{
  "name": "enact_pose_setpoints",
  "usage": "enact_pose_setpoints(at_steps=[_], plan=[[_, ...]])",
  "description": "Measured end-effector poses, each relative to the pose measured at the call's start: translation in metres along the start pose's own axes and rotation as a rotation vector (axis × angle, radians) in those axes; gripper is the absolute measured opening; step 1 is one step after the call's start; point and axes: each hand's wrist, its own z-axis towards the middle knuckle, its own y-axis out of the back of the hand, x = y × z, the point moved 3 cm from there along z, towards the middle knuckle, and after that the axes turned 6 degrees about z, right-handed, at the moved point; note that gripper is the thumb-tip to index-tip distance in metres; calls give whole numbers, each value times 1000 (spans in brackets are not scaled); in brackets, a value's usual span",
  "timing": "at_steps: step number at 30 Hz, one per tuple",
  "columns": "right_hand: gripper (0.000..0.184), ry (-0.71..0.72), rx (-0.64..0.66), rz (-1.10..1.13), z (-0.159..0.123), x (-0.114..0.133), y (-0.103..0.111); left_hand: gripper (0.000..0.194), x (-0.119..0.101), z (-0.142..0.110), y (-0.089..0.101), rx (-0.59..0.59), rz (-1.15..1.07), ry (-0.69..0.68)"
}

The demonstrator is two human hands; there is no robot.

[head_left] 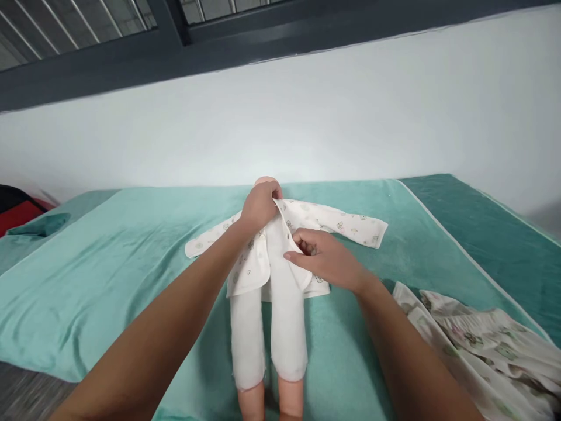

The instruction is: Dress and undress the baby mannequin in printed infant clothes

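Observation:
A doll (287, 333) lies on its back with its feet toward me, its body and upper legs padded in white. It has on a white baby jacket (249, 269) with small printed animals, unfastened down the front, and both sleeves are spread outward. At the neck, my left hand (262, 204) is closed on the jacket's collar edge and hides most of the doll's head. Lower down, my right hand (322, 254) has curled fingers on the jacket's right front flap, its thumb lying over the edge.
The doll rests on a teal sheet (131, 251) covering a bed against a white wall (280, 128). Printed baby trousers (477, 339) lie crumpled at the right. A red and black object (20, 210) is at the far left, and a barred window (79, 29) is above.

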Motion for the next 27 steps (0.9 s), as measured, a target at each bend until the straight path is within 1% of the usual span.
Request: enact_pose_setpoints(at_steps=[1,3,5,6,7,9,11,13,16,18,20,21,23,25,27], plan=[[30,59,-35,0,1,4,-3,14,1,-1,-1,-5,3,-27],[19,175,-69,21,1,10,-10,16,3,-2,-2,-24,-17,-49],[7,245,-12,45,1,14,-18,20,6,-2,-3,-52,-33,12],[4,259,28,59,1,14,-21,21,8,-2,-3,-61,-24,43],[3,260,58,76,0,14,-22,21,8,-2,-4,-71,-8,66],[6,243,68,111,-1,14,-20,20,10,-4,-4,-107,7,102],[8,218,50,134,-1,13,-16,19,12,-7,-4,-159,-43,144],[8,194,50,136,-2,13,-14,19,14,-10,-3,-176,-126,219],[7,182,70,114,-1,13,-17,15,14,-16,-3,-110,-167,296],[7,184,82,99,0,13,-18,13,13,-19,-2,-69,-142,307],[6,180,78,56,-1,12,-16,16,12,-21,-1,-54,-123,306],[9,170,72,8,-2,12,-13,18,13,-22,-1,-52,-121,305],[25,128,83,-120,-5,8,-4,18,14,-23,-1,-51,-138,293],[39,68,149,-216,-10,2,3,15,16,-23,-2,-48,-168,265],[42,23,220,-236,-14,-3,6,11,16,-23,-3,-58,-193,232]])
